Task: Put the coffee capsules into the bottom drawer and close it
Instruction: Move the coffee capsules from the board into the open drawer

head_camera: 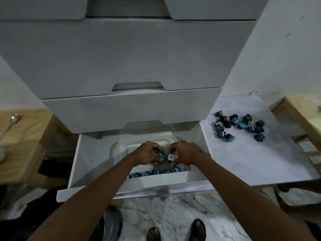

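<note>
The bottom drawer (81, 164) of a white drawer unit stands pulled out. Inside it, both my hands meet over a clear plastic container (116, 150). My left hand (147, 154) is shut on a blue coffee capsule (160, 155). My right hand (184, 153) is shut on a capsule with a white lid (172, 157). A row of several blue capsules (156, 172) lies along the front of a white inner tray (156, 180). Several more dark teal capsules (239, 126) lie scattered on a white marble slab (251, 159) to the right of the drawer.
The closed upper drawers (121, 58) rise above the open one. A wooden table (22, 140) with a spoon (13, 120) stands on the left, a wooden frame (298, 108) on the right. My sandalled feet (175, 231) stand on the marble floor below the drawer front.
</note>
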